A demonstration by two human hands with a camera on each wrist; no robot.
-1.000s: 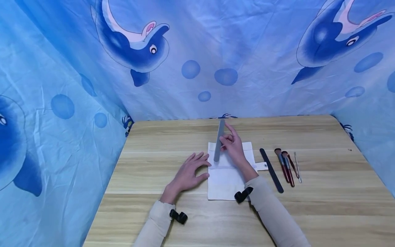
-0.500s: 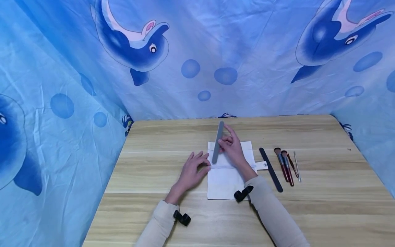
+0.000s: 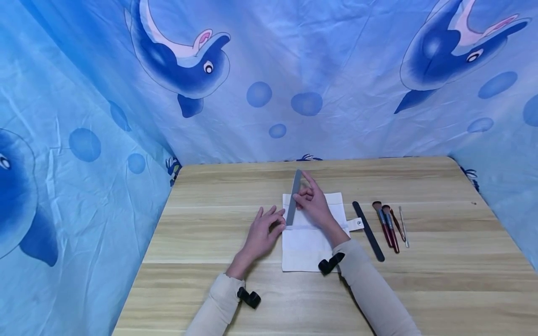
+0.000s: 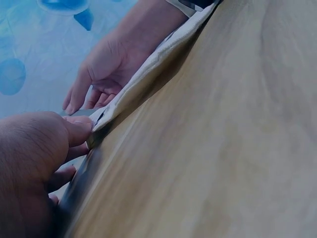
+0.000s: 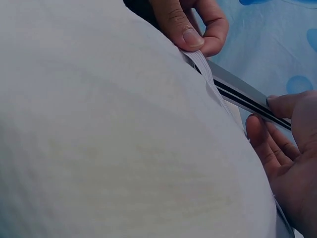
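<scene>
A white fabric roll pouch (image 3: 308,254) lies unfolded on the wooden table, with an elastic band (image 5: 210,82) across its middle. My left hand (image 3: 260,234) pinches this band at the pouch's left edge, thumb on top, lifting it a little in the right wrist view. Between thumb and fingers, my right hand (image 3: 316,207) holds a grey nail file (image 3: 291,214), tilted, above the pouch's upper half. The file's lower end is at the band beside my left fingertips, and in the right wrist view it passes behind the band.
Right of the pouch lie a dark nail file (image 3: 368,232), two makeup brushes (image 3: 383,225) with red handles, a brown slim tool (image 3: 397,224) and a thin metal stick (image 3: 404,227). A snap tab (image 3: 356,224) sticks out towards the dark file. Blue dolphin-print cloth (image 3: 277,70) hangs behind the table.
My left hand has moved up and right to the pouch's edge, its thumb and finger closing on the band. The grey file has come down and slightly left, its lower end reaching the band.
</scene>
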